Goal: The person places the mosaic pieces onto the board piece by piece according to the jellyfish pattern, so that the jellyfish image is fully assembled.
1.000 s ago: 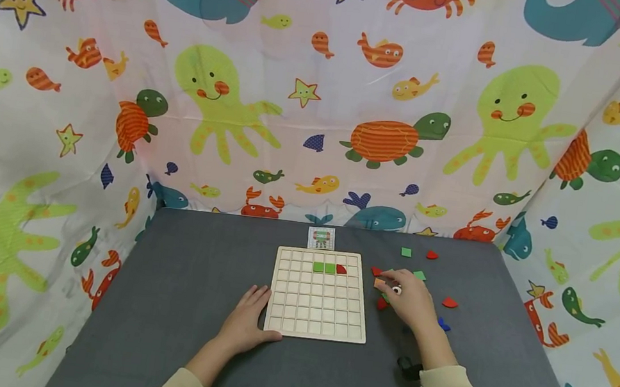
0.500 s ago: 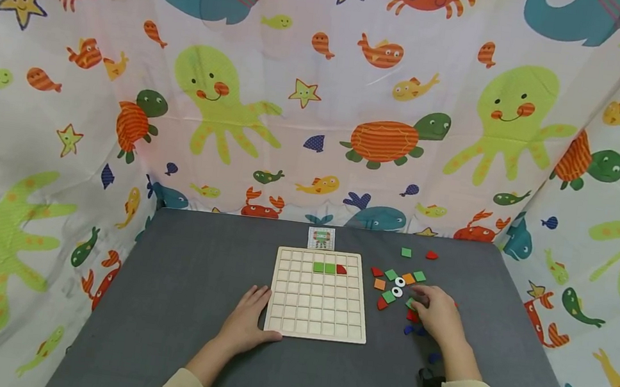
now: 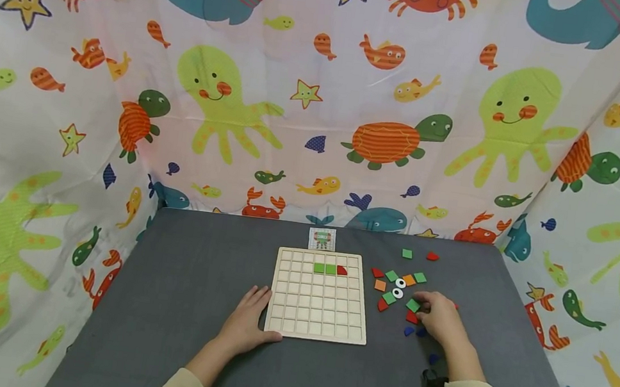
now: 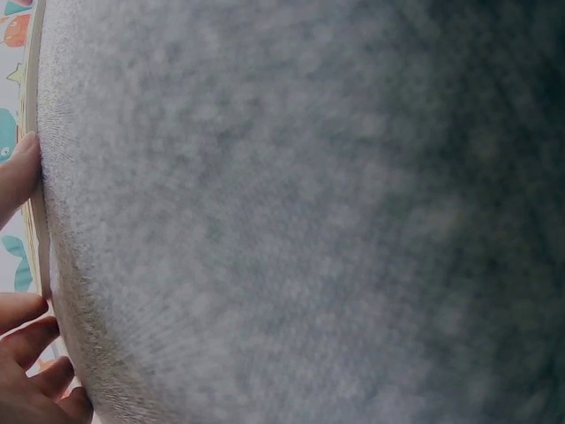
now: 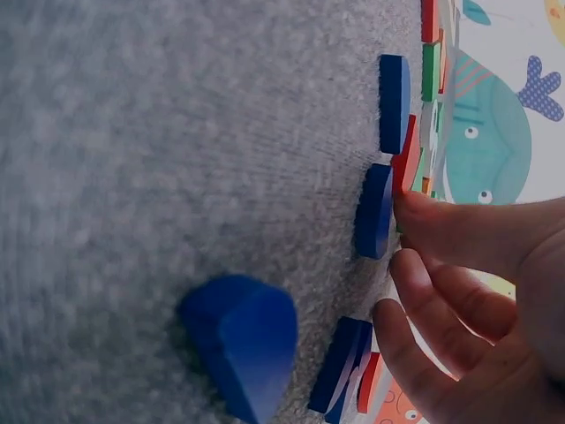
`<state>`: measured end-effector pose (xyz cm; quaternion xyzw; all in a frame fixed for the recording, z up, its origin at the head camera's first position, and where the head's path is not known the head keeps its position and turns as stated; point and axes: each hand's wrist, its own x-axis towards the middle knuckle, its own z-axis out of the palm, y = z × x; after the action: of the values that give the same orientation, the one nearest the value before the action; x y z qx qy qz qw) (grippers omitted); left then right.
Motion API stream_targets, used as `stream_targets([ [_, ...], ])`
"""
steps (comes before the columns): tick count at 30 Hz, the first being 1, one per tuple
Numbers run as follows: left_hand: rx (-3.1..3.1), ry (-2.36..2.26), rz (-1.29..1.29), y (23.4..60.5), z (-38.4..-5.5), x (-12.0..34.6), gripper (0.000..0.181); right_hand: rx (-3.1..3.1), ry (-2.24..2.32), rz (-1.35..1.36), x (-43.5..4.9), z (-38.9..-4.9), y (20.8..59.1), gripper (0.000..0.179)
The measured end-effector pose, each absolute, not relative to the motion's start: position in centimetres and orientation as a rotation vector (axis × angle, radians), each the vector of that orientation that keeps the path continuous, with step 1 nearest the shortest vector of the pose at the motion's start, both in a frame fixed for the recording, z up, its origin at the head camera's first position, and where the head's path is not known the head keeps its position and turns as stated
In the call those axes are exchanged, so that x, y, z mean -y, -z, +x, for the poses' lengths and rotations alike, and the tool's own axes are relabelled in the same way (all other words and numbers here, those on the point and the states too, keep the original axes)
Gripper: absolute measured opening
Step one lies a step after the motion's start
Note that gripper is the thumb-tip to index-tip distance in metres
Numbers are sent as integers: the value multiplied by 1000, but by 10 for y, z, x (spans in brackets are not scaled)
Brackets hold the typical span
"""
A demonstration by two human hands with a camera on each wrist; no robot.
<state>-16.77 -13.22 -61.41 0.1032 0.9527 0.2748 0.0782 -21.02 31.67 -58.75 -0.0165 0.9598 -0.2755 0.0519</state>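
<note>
A pale wooden grid board (image 3: 319, 304) lies mid-table, with two green squares (image 3: 324, 268) and a red quarter-round piece (image 3: 342, 270) in its second row. My left hand (image 3: 245, 322) rests against its lower left corner, fingers fairly straight along the left side and thumb by the front edge. In the left wrist view, the thumb (image 4: 19, 177) touches the board's rim (image 4: 35, 216). My right hand (image 3: 441, 319) is among the loose pieces, its thumb and forefinger pinching a green square tile (image 3: 413, 305). In the right wrist view, the fingers mostly hide that tile.
A small picture card (image 3: 322, 239) lies behind the board. Right of the board are scattered orange squares (image 3: 380, 285), white rings (image 3: 398, 293), green squares (image 3: 407, 254) and red pieces (image 3: 378, 272). Blue pieces (image 5: 240, 344) lie nearer my right wrist. A patterned curtain (image 3: 314, 155) hangs behind the table.
My right hand has moved right and nearer, away from an orange square by the board, which now lies on the table, to a green tile. The left hand has stayed still.
</note>
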Motion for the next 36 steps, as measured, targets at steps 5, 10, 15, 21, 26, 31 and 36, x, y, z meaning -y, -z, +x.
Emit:
stream_targets([
  [5, -2851, -825, 309, 614, -167, 132, 106, -2923, 838, -73, -315, -211, 590, 39],
  [10, -2855, -813, 303, 615, -168, 132, 106, -2927, 834, -19, -312, -214, 591, 39],
  [15, -2855, -802, 297, 616, -170, 133, 106, -2911, 800, 28, -310, -217, 590, 35],
  [21, -2846, -821, 305, 616, -169, 133, 106, -2919, 750, -10, -310, -222, 590, 28],
  [26, -2840, -826, 305, 614, -170, 133, 106, -2929, 729, -63, -310, -223, 590, 25],
  [31, -2840, -815, 297, 613, -170, 133, 106, -2963, 764, -157, -308, -224, 589, 26],
  [36, -2845, -808, 303, 614, -169, 133, 106, -3008, 816, -224, -304, -225, 583, 31],
])
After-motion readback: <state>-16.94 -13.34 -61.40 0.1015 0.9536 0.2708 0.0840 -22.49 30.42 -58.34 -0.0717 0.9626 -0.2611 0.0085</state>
